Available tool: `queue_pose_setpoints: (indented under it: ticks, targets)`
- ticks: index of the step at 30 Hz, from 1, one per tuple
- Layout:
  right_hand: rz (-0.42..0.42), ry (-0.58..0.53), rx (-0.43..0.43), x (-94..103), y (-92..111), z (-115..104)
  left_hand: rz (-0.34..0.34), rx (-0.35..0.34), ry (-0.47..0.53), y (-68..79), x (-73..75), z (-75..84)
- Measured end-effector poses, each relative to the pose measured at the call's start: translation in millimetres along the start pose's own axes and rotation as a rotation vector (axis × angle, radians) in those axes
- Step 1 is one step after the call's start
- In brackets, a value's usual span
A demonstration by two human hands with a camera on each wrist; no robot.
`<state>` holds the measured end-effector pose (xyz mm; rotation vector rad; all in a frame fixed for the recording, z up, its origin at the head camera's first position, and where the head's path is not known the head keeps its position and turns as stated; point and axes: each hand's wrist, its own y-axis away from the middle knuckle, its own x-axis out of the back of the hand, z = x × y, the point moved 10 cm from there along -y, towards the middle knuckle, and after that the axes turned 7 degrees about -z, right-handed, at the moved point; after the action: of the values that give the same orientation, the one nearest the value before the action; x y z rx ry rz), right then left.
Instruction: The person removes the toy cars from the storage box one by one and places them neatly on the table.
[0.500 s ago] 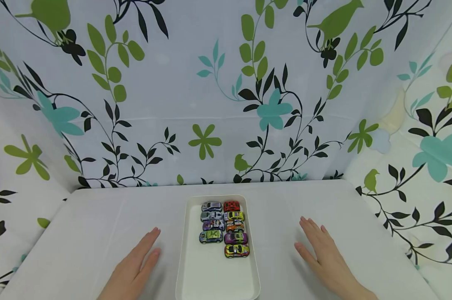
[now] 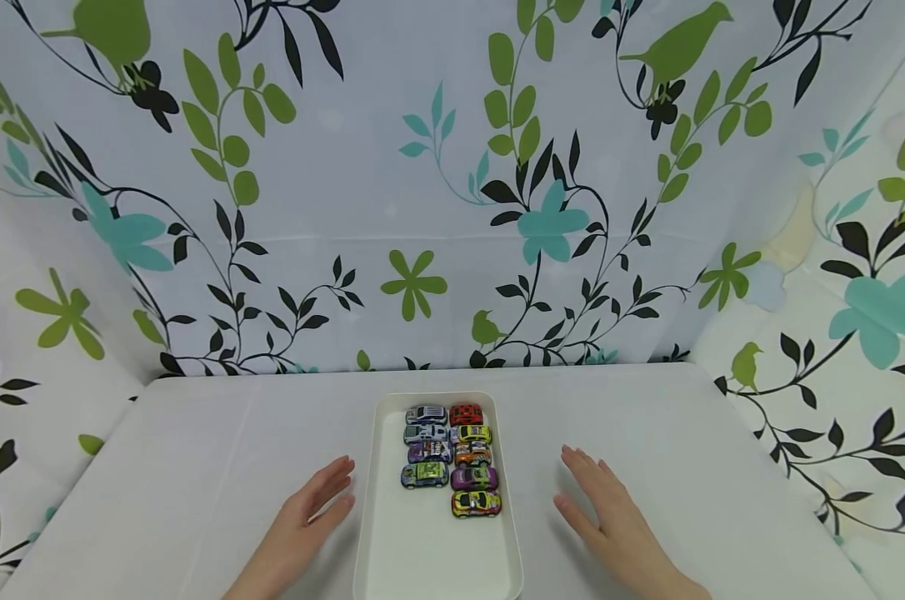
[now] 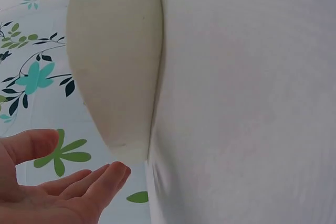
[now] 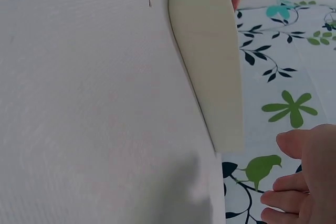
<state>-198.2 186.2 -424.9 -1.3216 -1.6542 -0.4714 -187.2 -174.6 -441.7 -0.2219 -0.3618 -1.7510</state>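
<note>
In the head view a white tray (image 2: 437,550) lies on the table, with several small toy cars in two columns at its far half. A red car (image 2: 466,414) tops the right column; a yellow car (image 2: 476,503) ends it nearest me. The left column ends with a blue-green car (image 2: 425,475). My left hand (image 2: 298,521) hovers left of the tray, fingers extended, holding nothing. On the other side my right hand (image 2: 610,517) is apart from the tray, its fingers straight and nothing in them. Both wrist views show the tray's outer wall (image 3: 118,61) but no cars.
The white table (image 2: 257,417) spreads out on both sides of the tray. Behind it hangs a patterned cloth (image 2: 332,183) with leaves, birds and flowers, and similar cloth covers the left and right sides.
Both hands have moved inward, closer to the tray's sides. The cars keep their places in the tray. The head view has shifted slightly.
</note>
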Motion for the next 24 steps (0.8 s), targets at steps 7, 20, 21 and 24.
queue_pose_setpoints:
  ticks: [7,20,21,24]
  targets:
    - [-0.021,-0.012,-0.006,-7.0,-1.6,-8.6,-0.144,-0.001,0.133,-6.8,-18.5,-15.0]
    - [-0.011,-0.031,0.021,-21.0,-6.6,-29.6,-0.168,0.048,0.368,-14.4,-29.3,-37.1]
    - [-0.007,-0.034,0.028,-20.9,-7.4,-32.4,-0.161,0.048,0.381,-14.5,-29.5,-38.1]
    - [-0.002,-0.054,0.048,-20.0,-10.2,-39.5,-0.148,0.040,0.422,-15.2,-31.2,-39.4]
